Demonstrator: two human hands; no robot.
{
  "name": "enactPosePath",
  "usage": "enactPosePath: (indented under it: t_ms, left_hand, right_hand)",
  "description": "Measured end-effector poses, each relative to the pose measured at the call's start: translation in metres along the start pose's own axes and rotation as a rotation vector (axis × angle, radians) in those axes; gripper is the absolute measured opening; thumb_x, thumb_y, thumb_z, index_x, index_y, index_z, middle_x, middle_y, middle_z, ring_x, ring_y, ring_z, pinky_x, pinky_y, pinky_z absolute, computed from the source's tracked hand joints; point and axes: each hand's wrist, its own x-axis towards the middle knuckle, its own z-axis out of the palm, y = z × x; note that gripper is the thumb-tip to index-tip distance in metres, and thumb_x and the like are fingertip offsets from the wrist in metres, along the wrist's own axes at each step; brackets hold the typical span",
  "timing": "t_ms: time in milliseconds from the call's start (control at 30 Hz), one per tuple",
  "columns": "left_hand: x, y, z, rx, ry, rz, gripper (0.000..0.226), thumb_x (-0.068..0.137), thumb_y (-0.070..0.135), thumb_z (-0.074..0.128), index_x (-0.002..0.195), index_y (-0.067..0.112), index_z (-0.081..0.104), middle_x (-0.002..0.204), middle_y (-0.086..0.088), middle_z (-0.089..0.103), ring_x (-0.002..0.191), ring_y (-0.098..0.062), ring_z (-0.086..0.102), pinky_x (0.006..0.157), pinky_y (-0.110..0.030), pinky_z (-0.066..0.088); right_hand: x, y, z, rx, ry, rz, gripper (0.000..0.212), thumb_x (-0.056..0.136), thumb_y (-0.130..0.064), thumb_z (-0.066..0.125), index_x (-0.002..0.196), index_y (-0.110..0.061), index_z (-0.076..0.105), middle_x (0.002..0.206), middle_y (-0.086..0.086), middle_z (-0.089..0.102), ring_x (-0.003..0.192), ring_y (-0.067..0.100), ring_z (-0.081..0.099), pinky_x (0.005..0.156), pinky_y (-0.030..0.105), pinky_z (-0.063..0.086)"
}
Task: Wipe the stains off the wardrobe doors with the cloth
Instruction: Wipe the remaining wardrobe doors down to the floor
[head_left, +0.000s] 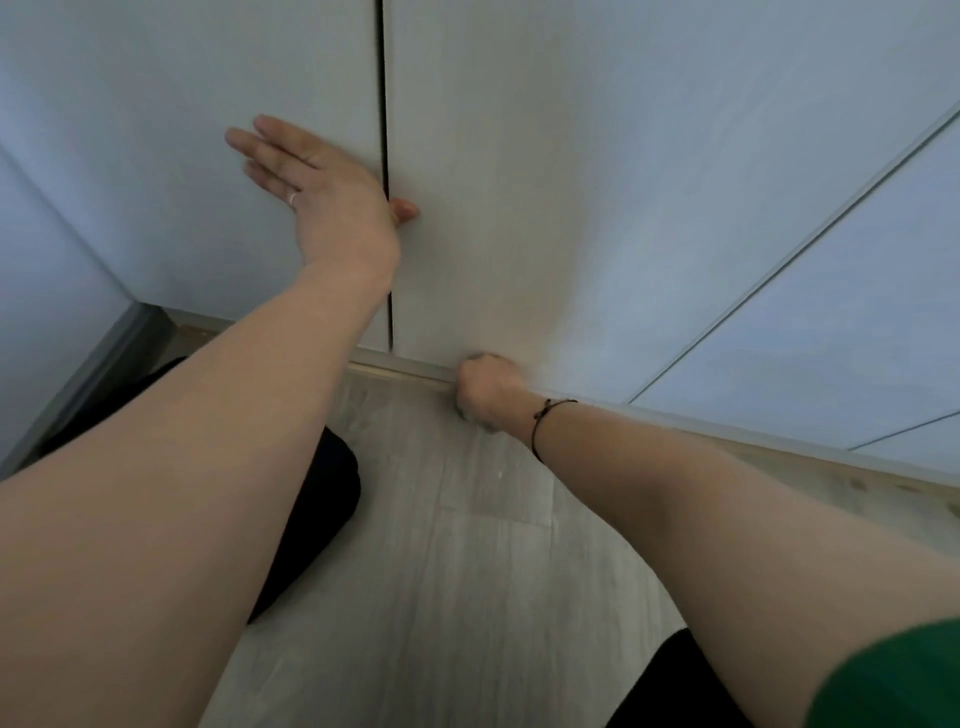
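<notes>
Cloth (481, 358) is bunched in the right hand (487, 388) at the foot of the wardrobe doors (509, 171).
Its fingers are curled tight round the cloth, of which only small grey scraps are seen above and below the fist; the fist is pressed against the bottom edge of the right door, just above the rail (400, 368) at the floor (467, 545). The left hand (322, 197) is laid flat on the left door, fingers (260, 148) straight and close together, the thumb reaching across the dark gap (383, 104) onto the right door. A ring (293, 198) is worn on the left hand, a dark cord bracelet (540, 415) on the right wrist. Black-clad knees (322, 509) and a green sleeve (893, 680) are seen below.
</notes>
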Motion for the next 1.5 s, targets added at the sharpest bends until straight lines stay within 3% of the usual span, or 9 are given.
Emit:
enactPosePath:
  t_ms: [167,333,533,700,800,967,1100,1267,1500]
  left_hand:
    - [-0.005,-0.004,0.003,-0.218,0.142,-0.001,0.118,0.082,0.043,0.076,0.148,-0.020,0.002,0.153,-0.046,0.003,0.145,-0.058,0.005,0.121,-0.061,0.007]
    - [0.004,0.001,0.003,-0.045,-0.017,-0.019,0.133,0.075,0.062,0.070,0.143,-0.027,0.000,0.145,-0.056,0.002,0.139,-0.066,0.002,0.119,-0.059,0.007]
    - [-0.001,0.002,-0.005,-0.061,0.011,-0.038,0.135,0.074,0.059,0.074,0.143,-0.026,-0.004,0.145,-0.055,-0.002,0.142,-0.062,-0.001,0.122,-0.055,0.013]
    - [-0.006,0.004,-0.010,-0.160,-0.045,-0.069,0.135,0.075,0.056,0.075,0.142,-0.026,-0.009,0.145,-0.054,-0.008,0.143,-0.061,-0.003,0.123,-0.052,0.011]
    - [-0.004,0.002,-0.005,-0.120,0.009,-0.026,0.130,0.078,0.054,0.074,0.144,-0.025,-0.005,0.148,-0.052,-0.003,0.142,-0.062,0.001,0.122,-0.056,0.014]
    - [-0.005,0.001,-0.009,-0.238,-0.029,-0.093,0.137,0.074,0.056,0.076,0.145,-0.022,-0.011,0.148,-0.051,-0.012,0.145,-0.057,-0.004,0.124,-0.047,0.014]
    - [-0.011,-0.002,-0.009,-0.231,0.018,-0.008,0.126,0.081,0.050,0.075,0.147,-0.020,-0.006,0.151,-0.049,-0.006,0.145,-0.059,-0.001,0.123,-0.055,0.011]
    - [-0.017,-0.005,-0.009,-0.281,0.120,0.010,0.120,0.081,0.047,0.077,0.151,-0.014,0.001,0.154,-0.043,0.002,0.146,-0.056,0.006,0.120,-0.061,0.012]
    - [-0.013,-0.002,-0.006,0.039,0.055,0.060,0.125,0.082,0.062,0.063,0.140,-0.030,0.001,0.143,-0.056,0.006,0.139,-0.066,0.008,0.119,-0.059,0.021]
  right_hand:
    - [-0.002,0.015,-0.005,0.028,0.054,-0.085,0.023,0.088,-0.022,0.060,0.104,-0.012,0.072,0.106,0.012,0.073,0.098,0.032,0.068,0.074,0.034,0.051]
    - [-0.061,0.123,0.012,-0.070,0.012,0.097,0.016,0.089,-0.020,0.058,0.095,-0.014,0.072,0.101,0.009,0.074,0.097,0.031,0.067,0.074,0.032,0.047]
    - [-0.030,0.050,-0.030,0.213,0.383,-0.068,0.019,0.097,-0.019,0.049,0.091,-0.013,0.066,0.090,0.012,0.069,0.080,0.033,0.062,0.063,0.035,0.042]
    - [-0.053,0.118,0.032,-0.025,0.034,0.172,0.020,0.088,-0.022,0.056,0.099,-0.016,0.072,0.104,0.011,0.072,0.098,0.035,0.066,0.077,0.035,0.051]
    - [-0.056,0.140,0.036,0.119,0.022,0.319,0.019,0.085,-0.018,0.055,0.093,-0.016,0.073,0.101,0.013,0.071,0.098,0.037,0.065,0.079,0.040,0.057]
    - [-0.038,0.067,-0.008,0.224,0.242,0.029,0.016,0.093,-0.021,0.053,0.093,-0.016,0.068,0.096,0.009,0.071,0.091,0.034,0.065,0.073,0.038,0.054]
    - [-0.018,0.000,-0.047,0.416,0.426,-0.173,0.022,0.100,-0.018,0.043,0.111,-0.015,0.062,0.101,0.020,0.069,0.085,0.039,0.063,0.068,0.040,0.050]
    - [-0.006,0.016,-0.013,0.227,0.201,-0.282,0.037,0.098,-0.024,0.054,0.135,-0.024,0.056,0.123,0.018,0.067,0.106,0.039,0.065,0.089,0.040,0.053]
    - [0.002,0.035,0.023,0.015,0.050,-0.150,0.032,0.100,-0.021,0.048,0.131,-0.021,0.057,0.119,0.019,0.067,0.105,0.037,0.065,0.085,0.040,0.052]
